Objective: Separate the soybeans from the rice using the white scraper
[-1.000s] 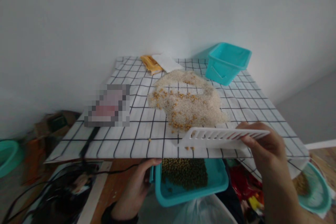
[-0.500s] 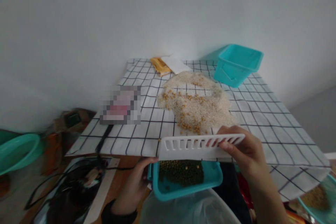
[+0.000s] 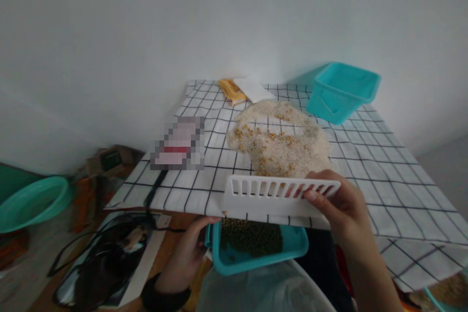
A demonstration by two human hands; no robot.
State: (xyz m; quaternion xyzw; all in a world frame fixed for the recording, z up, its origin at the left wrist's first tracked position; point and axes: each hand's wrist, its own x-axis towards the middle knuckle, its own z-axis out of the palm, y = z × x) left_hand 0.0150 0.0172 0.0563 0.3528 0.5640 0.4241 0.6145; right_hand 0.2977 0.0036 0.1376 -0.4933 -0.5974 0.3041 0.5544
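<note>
R hand (image 3: 343,204) grips white slotted board (image 3: 270,201), long axis L-R, directly above teal tray (image 3: 252,266) L hand (image 3: 186,258) holds, lower centre.

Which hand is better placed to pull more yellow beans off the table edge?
Right, probably: the right hand grips the white slotted scraper beside the grain pile, while the left hand holds the teal tray below the edge.

Open cloth (image 3: 383,165) flanks the pile (image 3: 281,141)
Left of the pile, cloth lies bare up to a packet (image 3: 178,144); a tub (image 3: 341,91) blocks its far right, a scraper (image 3: 272,196) its front.
</note>
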